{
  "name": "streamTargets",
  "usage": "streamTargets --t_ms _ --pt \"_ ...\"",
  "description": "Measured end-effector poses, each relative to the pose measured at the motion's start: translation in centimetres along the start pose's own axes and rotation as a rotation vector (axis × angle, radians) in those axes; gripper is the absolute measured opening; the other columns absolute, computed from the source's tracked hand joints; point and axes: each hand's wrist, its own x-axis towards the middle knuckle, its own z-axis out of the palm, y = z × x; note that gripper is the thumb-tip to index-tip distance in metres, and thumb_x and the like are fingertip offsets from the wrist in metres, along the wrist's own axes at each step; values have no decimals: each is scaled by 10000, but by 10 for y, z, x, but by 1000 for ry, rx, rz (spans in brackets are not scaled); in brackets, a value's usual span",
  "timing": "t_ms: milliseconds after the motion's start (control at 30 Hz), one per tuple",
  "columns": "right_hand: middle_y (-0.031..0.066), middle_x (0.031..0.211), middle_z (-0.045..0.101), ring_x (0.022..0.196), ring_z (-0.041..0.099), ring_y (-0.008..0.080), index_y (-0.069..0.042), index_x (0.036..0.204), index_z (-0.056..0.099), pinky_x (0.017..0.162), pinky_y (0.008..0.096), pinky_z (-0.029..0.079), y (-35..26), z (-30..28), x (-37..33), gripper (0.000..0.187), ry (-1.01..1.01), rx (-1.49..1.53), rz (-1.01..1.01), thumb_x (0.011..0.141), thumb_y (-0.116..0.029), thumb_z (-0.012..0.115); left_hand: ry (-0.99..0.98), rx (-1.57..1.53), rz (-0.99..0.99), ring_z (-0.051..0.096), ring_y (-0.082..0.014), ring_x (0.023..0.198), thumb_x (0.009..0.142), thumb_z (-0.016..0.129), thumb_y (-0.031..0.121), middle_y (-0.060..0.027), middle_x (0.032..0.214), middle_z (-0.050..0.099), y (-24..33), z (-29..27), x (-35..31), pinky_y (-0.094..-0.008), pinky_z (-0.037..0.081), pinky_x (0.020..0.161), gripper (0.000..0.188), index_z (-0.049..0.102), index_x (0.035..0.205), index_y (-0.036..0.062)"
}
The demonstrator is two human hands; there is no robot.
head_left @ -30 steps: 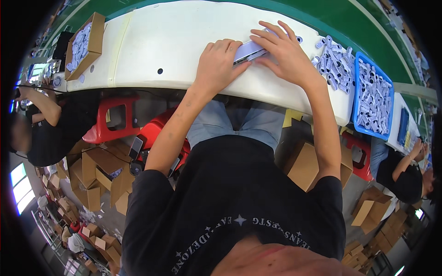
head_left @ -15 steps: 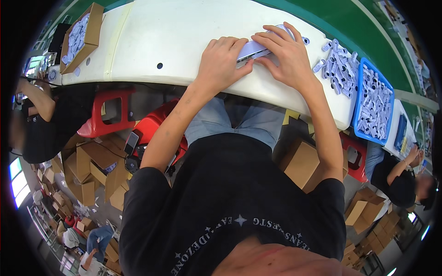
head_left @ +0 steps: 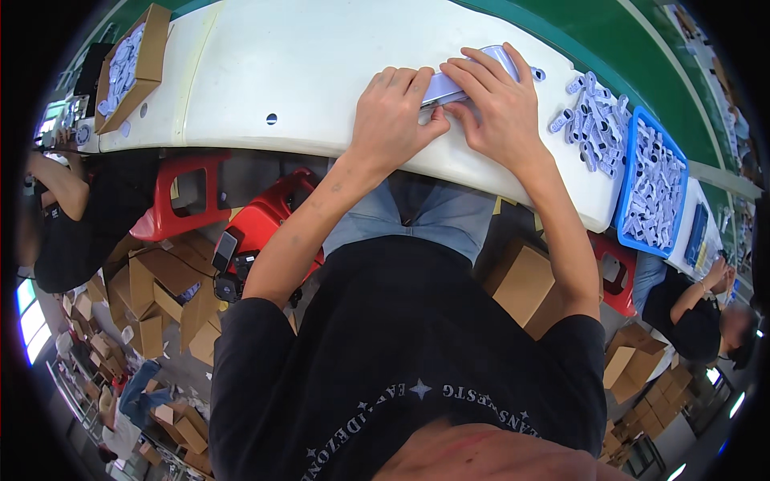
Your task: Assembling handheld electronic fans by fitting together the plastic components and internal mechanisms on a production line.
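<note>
My left hand (head_left: 393,116) and my right hand (head_left: 501,108) are closed around a long, pale lavender plastic casing (head_left: 441,88) with a rounded end. It lies low over the white table (head_left: 265,68). The left fingers grip its left end while the right fingers spread across the rounded end. Both thumbs press along its near edge, close to each other. Much of the casing is hidden under my fingers. Just beyond my right hand sits a small lavender piece with a dark centre (head_left: 538,74).
To the right lies a pile of small lavender-and-black parts (head_left: 595,120), beside a blue plastic basket (head_left: 622,192) full of similar ones. A cardboard box (head_left: 152,52) of parts stands far left. Red stools (head_left: 220,188), cartons and co-workers are around the table.
The near edge of the casing has tilted, so its open underside shows less. My thumbs stay pressed at that edge. The whole view has shifted slightly.
</note>
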Motion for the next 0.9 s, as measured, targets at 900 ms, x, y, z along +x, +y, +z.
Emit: streamTargets --t_ms 900 --pt "40 1131 637 1133 557 171 -104 1134 626 1072 494 295 12 2 -2 479 -26 -19 -73 696 -246 760 -27 94 18 588 -254 839 664 710 212 -123 915 630 5 1 -1 -355 485 782 433 602 1014 -19"
